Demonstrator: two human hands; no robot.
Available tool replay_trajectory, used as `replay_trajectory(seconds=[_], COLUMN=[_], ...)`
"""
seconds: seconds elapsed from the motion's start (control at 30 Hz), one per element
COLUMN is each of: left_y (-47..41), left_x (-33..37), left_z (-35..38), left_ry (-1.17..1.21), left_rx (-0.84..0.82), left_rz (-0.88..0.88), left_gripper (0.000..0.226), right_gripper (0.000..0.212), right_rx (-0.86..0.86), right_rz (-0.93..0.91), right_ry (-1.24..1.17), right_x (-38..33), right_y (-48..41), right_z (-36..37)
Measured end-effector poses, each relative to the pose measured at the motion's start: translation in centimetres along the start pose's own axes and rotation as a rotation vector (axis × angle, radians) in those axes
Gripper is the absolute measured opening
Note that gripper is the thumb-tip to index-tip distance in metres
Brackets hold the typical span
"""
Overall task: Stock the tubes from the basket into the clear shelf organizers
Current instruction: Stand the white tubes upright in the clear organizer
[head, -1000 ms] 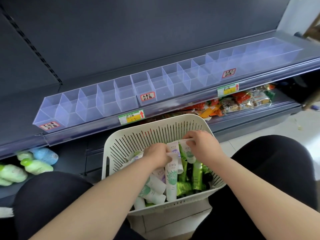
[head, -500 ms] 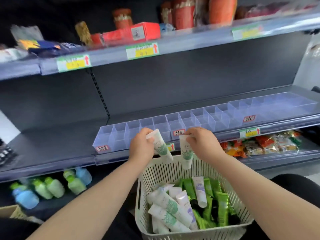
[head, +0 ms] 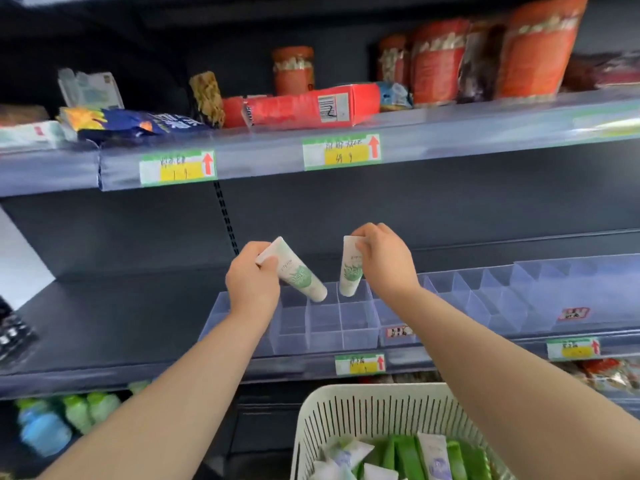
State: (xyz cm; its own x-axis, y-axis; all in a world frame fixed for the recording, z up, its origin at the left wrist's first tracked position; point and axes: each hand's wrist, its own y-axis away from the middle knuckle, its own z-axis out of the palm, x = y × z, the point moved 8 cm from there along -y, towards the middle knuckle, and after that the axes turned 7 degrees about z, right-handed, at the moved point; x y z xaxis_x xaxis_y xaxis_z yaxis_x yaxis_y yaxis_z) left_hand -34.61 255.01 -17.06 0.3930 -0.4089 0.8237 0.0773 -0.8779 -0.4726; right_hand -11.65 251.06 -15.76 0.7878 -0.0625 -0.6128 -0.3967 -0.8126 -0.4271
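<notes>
Early | we are pinching a tilted tube (head: 298, 273) in left hand (head: 251, 289), upright tube (head: 350, 271) in right hand (head: 384, 261), over organizers (head: 325, 329) holding none yet | near basket (head: 374, 407) holding more.

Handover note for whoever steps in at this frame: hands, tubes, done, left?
Left hand grips a tilted white tube, cap down.
Right hand pinches an upright white tube, cap down.
Both hang over back compartments of the clear organizer.
Done: nothing stocked; visible compartments hold no tubes.
Left: drop in both, then the remaining tubes from the basket.
</notes>
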Motion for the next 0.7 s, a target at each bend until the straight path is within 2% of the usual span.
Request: replay_trajectory(seconds=[0.13, 0.27, 0.37, 0.53, 0.7], left_y=[-2.4, -4.1, -4.6, -5.0, -4.8], left_x=[-0.7, -1.4, -1.9, -2.9, -3.4], left_z=[2.3, 5.6, 7.9, 10.4, 10.9], left_ry=[-0.082, -0.223, -0.316, -0.435, -0.441], left_rx=[-0.070, -0.245, -0.377, -0.523, -0.511], left_rz=[0.045, 0.070, 0.074, 0.069, 0.054], left_gripper=[0.025, 0.026, 0.026, 0.023, 0.022], right_gripper=[0.021, 0.026, 0.030, 0.049, 0.054], right_rx=[-0.118, -0.263, -0.253, -0.237, -0.234], right_rz=[0.030, 0.003, -0.034, -0.166, -0.188], right_ry=[0.096, 0.228, 0.293, 0.473, 0.479], right_x=[1.8, 3.0, 3.1, 2.7, 2.7], right_y=[-1.9, -2.6, -2.9, -2.5, -2.1], right_z=[3.4, 6.0, 6.3, 6.4, 6.3])
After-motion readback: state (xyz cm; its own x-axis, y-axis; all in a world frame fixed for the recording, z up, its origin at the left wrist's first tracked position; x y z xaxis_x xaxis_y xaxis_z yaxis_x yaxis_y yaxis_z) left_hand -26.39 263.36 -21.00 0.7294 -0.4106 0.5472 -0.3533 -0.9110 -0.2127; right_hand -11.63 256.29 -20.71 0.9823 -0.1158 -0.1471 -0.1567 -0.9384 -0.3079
